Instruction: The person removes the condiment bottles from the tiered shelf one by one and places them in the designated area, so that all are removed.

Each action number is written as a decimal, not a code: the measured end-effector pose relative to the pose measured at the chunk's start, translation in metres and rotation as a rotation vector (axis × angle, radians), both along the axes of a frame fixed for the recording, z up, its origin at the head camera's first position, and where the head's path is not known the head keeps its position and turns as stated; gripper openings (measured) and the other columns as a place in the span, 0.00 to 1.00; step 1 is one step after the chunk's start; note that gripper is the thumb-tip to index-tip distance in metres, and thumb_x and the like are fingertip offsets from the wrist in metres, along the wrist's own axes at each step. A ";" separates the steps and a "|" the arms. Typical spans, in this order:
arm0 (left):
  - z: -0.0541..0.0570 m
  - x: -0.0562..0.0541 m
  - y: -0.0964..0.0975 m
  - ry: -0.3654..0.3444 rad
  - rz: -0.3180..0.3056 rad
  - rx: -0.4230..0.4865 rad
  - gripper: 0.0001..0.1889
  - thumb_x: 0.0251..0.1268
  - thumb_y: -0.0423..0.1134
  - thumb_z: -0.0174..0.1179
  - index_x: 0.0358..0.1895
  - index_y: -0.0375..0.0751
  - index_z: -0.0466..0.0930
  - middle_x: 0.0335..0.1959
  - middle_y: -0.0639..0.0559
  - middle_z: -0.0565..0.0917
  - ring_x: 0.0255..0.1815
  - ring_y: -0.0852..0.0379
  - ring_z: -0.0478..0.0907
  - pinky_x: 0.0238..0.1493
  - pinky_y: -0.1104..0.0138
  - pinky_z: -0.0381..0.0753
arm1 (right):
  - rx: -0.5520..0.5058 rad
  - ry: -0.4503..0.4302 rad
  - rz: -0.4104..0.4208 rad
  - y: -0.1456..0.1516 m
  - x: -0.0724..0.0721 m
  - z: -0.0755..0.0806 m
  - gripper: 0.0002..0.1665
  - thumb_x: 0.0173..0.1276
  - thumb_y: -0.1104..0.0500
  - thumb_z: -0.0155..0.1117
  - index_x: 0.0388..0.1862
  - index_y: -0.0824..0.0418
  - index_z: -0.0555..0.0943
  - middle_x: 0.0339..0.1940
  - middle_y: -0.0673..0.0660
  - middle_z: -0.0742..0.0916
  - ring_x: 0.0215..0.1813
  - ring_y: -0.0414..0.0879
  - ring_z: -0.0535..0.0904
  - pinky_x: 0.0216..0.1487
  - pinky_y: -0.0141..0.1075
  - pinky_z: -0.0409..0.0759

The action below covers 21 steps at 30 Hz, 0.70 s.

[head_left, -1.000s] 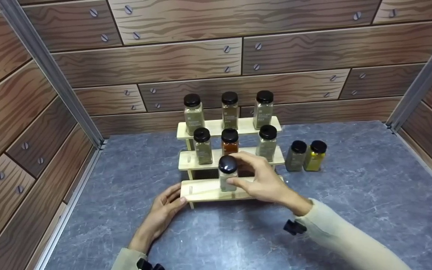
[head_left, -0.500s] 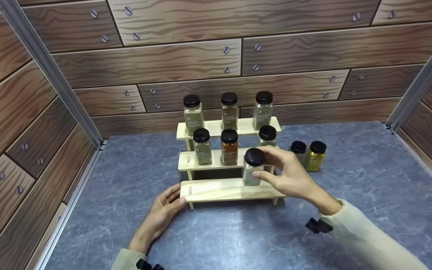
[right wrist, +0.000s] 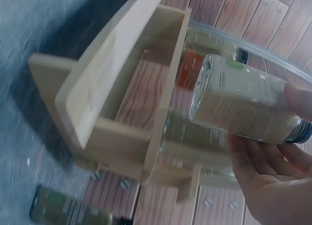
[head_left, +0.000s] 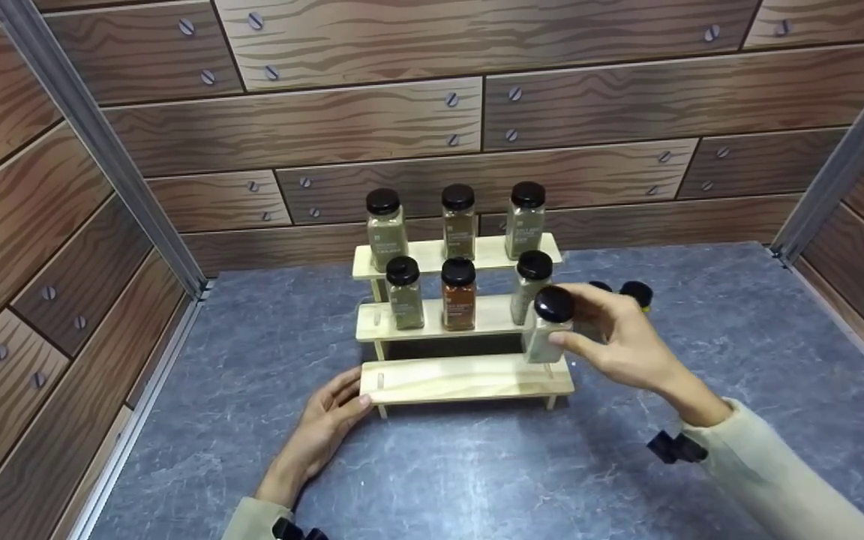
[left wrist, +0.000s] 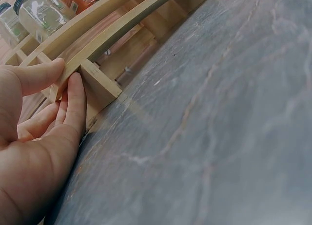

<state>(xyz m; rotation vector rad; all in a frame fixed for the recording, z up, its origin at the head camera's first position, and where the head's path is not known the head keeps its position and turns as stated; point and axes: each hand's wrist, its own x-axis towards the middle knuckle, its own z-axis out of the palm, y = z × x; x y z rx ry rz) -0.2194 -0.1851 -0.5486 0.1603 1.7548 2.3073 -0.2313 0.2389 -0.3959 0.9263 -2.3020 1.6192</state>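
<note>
My right hand [head_left: 622, 341] holds a clear spice jar [head_left: 544, 345] with a black lid, thumb and fingers around its upper part. This jar stands nearly upright over the right end of the lowest step of a three-tier pale wooden spice rack [head_left: 439, 381]. In the right wrist view the held jar [right wrist: 248, 101] is apart from the lowest board [right wrist: 109, 59]. At the rack's front left corner, my left hand [head_left: 321, 427] pinches the lowest board, thumb on top and fingers beneath, as the left wrist view shows.
Three jars stand on the top tier, among them a middle jar [head_left: 459, 225]. The middle tier has three more, including an orange-red jar [head_left: 459, 300]. Two other jars, one with a visible lid [head_left: 635, 294], stand on the table right of the rack, partly behind my right hand.
My right hand has carried the jar rightward along the lowest tier, from its middle to its right end. My left hand and the rack have stayed put.
</note>
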 end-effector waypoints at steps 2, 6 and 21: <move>0.000 0.000 0.000 0.005 -0.001 -0.004 0.39 0.77 0.29 0.62 0.83 0.24 0.53 0.80 0.25 0.61 0.71 0.51 0.75 0.72 0.65 0.80 | 0.001 -0.018 -0.012 0.006 0.000 0.003 0.33 0.61 0.78 0.74 0.66 0.70 0.80 0.55 0.65 0.89 0.52 0.44 0.89 0.55 0.35 0.90; 0.000 0.000 0.000 0.005 0.001 0.003 0.39 0.76 0.29 0.62 0.83 0.24 0.53 0.80 0.25 0.62 0.71 0.50 0.75 0.72 0.65 0.80 | 0.006 -0.029 -0.034 0.020 0.000 0.008 0.33 0.61 0.79 0.73 0.67 0.71 0.80 0.54 0.64 0.90 0.50 0.45 0.90 0.52 0.36 0.91; 0.000 0.000 0.001 0.003 0.005 0.011 0.38 0.76 0.28 0.61 0.83 0.23 0.52 0.79 0.25 0.62 0.69 0.51 0.76 0.72 0.65 0.80 | 0.070 0.035 -0.126 0.072 -0.008 0.019 0.34 0.61 0.82 0.70 0.68 0.76 0.77 0.52 0.43 0.89 0.51 0.38 0.87 0.57 0.26 0.86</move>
